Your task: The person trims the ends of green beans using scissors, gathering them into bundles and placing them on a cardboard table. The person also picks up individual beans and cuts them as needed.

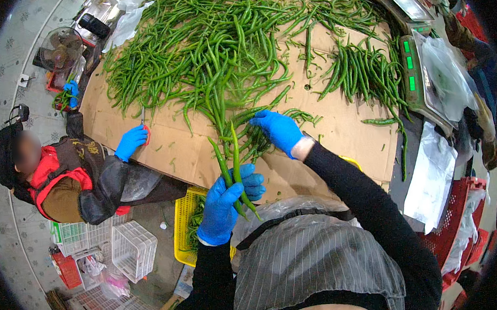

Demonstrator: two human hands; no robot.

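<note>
My left hand [220,207], in a blue glove, is closed round two long green chili peppers [237,176], which point up and away past the fingers. Farther up and to the right, my blue-gloved right hand [278,131] reaches over the cardboard-covered table [340,143]. Its fingers curl down beside a small cluster of green chilies [254,142] near the table's front edge; whatever lies between the fingertips is hidden. A large heap of green chilies [195,49] spreads across the far side. To the right lies a neater row of chilies [360,69].
A co-worker [60,179] at the left holds red-handled scissors [147,134] and some chilies. A yellow crate [182,231] of chilies stands below the table edge, with white crates [133,249] on the floor. Scales [412,71] and plastic bags [444,72] line the right.
</note>
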